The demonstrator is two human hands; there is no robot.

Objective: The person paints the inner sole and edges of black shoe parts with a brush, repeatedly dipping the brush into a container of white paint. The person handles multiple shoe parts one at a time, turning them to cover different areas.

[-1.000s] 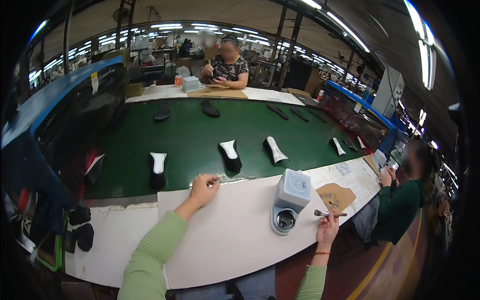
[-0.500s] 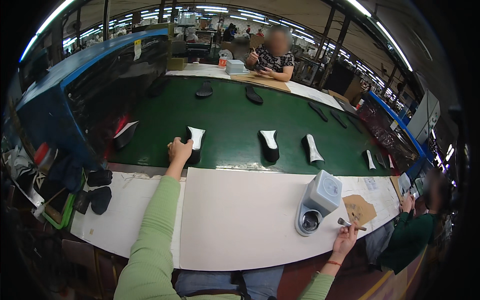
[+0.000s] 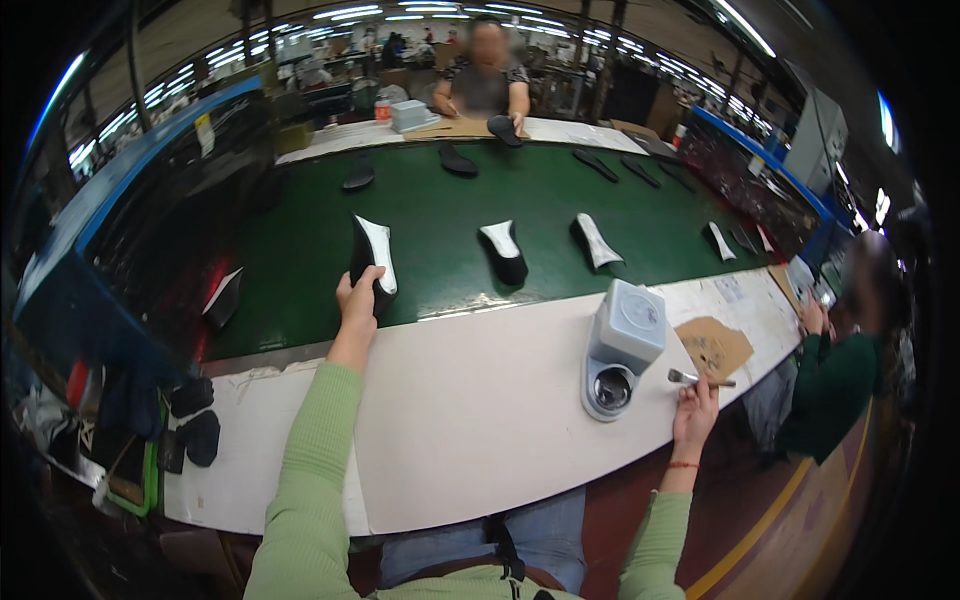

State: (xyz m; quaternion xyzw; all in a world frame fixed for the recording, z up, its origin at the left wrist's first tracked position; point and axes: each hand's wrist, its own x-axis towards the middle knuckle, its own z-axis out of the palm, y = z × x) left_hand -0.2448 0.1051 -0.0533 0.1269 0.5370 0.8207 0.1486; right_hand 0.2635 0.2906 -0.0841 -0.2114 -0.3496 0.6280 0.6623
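My left hand reaches over the green belt and is closed around the near end of a black shoe piece with a white face. Its thumb and fingers grip the sides, and the far end points away from me. In my right hand, at the right edge of the board, is a brush, held between fingers and thumb. Left of the brush stands a pale blue dispenser with a round dark cup at its foot.
More black-and-white shoe pieces lie on the green belt, with black soles along its far side. Across the belt, a person holds a sole. Brown card lies right of the dispenser; another person works beyond.
My left hand has gone from touching the shoe piece's side to gripping its near end. The right hand still holds the brush. The person opposite now holds out a sole. My view has shifted.
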